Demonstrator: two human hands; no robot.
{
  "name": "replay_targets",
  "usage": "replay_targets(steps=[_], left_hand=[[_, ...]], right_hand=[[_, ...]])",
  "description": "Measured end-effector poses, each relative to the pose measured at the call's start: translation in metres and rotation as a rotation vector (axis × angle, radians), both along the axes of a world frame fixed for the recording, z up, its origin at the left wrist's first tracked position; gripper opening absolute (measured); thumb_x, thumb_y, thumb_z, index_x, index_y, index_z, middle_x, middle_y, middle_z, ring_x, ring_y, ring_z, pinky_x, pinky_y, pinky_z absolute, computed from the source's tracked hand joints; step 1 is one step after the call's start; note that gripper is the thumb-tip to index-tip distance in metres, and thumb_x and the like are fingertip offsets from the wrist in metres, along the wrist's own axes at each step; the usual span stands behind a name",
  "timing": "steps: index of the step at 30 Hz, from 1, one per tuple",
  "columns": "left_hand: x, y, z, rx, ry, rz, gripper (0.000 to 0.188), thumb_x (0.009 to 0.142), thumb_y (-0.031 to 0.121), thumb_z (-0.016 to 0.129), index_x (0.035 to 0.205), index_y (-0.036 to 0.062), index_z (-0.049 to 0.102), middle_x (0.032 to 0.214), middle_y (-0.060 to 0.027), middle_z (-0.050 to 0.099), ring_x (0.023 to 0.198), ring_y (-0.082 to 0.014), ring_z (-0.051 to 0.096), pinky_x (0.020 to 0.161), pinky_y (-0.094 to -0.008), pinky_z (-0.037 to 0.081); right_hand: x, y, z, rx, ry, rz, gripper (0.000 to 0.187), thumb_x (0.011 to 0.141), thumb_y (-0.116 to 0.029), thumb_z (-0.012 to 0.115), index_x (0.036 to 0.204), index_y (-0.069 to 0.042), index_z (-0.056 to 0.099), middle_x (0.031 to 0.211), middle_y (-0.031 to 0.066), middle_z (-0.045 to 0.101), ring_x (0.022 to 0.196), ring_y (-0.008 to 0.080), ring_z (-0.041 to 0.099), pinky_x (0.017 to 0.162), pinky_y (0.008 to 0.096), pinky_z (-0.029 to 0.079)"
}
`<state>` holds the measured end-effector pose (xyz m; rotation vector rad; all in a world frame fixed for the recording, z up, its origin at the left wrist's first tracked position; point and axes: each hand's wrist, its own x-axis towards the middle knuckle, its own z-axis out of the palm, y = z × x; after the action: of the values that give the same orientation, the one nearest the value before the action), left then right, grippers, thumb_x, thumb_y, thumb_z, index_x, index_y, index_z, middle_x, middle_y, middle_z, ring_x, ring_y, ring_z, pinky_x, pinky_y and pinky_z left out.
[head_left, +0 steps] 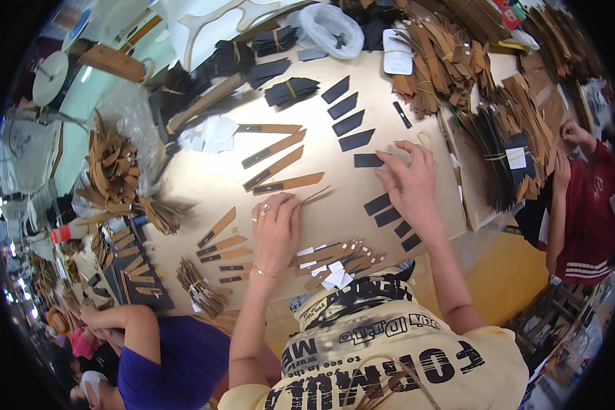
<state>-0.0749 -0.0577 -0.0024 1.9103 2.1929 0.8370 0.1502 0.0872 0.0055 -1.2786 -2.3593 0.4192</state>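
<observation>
Left hand (275,229) is pinching a brown strip (315,195); right hand (415,188), fingers spread, is touching a black strip (367,160) farther right.

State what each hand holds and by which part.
Left hand: brown strip, held by its lower-left end. Right hand: at the right end of a black piece; grip unclear.

The left grip (275,229) curls palm-down; the right grip (415,190) arches, spread.

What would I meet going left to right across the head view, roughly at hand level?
Heaped brown strips, fanned brown strips, left hand, thin brown strip, small black piece, right hand, black-strip bundle, dark red shirt.
</observation>
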Motion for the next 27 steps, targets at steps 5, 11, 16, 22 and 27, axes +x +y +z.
replay_targets(steps=[5, 11, 16, 22, 27], left_hand=[[0.02, 0.002, 0.028, -0.19, -0.437, 0.053, 0.01, 0.096, 0.003, 0.056, 0.104, 0.0011, 0.062, 0.087, -0.01, 0.066, 0.081, -0.0217, 0.067, 0.072, -0.0331, 0.052], [0.056, 0.023, 0.041, -0.36, -0.766, -0.141, 0.012, 0.1, 0.006, 0.054, 0.105, -0.0011, 0.062, 0.077, -0.0094, 0.066, 0.072, -0.0141, 0.068, 0.063, -0.027, 0.052], [0.071, 0.029, 0.034, -0.539, -0.912, -0.097, 0.015, 0.098, 0.006, 0.058, 0.109, -0.0023, 0.064, 0.079, -0.0064, 0.066, 0.065, -0.0111, 0.059, 0.061, -0.0249, 0.049], [0.07, 0.023, 0.024, -0.404, -0.952, 0.0, 0.018, 0.091, 0.004, 0.067, 0.108, -0.0023, 0.065, 0.083, -0.0054, 0.067, 0.069, -0.0085, 0.059, 0.064, -0.0235, 0.049], [0.064, 0.02, 0.024, -0.465, -0.911, 0.011, 0.016, 0.089, 0.003, 0.069, 0.103, -0.0032, 0.064, 0.085, -0.0059, 0.068, 0.073, -0.0079, 0.061, 0.065, -0.0226, 0.049]], right_hand=[[0.014, 0.006, 0.003, 0.039, 0.122, -0.084, 0.029, 0.089, -0.018, 0.07, 0.117, -0.011, 0.069, 0.118, 0.0116, 0.06, 0.11, 0.0274, 0.055, 0.095, 0.0392, 0.042], [0.045, 0.003, 0.025, -1.068, 0.686, -0.035, 0.035, 0.099, -0.022, 0.06, 0.127, -0.001, 0.061, 0.108, 0.0076, 0.067, 0.086, 0.011, 0.062, 0.078, 0.0265, 0.049], [0.052, -0.018, 0.03, -1.251, 0.652, 0.044, 0.043, 0.09, -0.002, 0.07, 0.13, -0.002, 0.057, 0.093, -0.0005, 0.059, 0.084, 0.0044, 0.058, 0.072, 0.0185, 0.046], [0.047, -0.025, 0.016, -1.091, 0.563, -0.1, 0.038, 0.088, 0.001, 0.069, 0.124, -0.002, 0.056, 0.093, -0.0019, 0.057, 0.082, 0.0046, 0.058, 0.073, 0.0203, 0.048], [0.046, -0.022, 0.016, -0.959, 0.492, -0.082, 0.04, 0.086, 0.001, 0.069, 0.123, -0.003, 0.055, 0.09, -0.0015, 0.058, 0.079, 0.0049, 0.056, 0.072, 0.0202, 0.046]])
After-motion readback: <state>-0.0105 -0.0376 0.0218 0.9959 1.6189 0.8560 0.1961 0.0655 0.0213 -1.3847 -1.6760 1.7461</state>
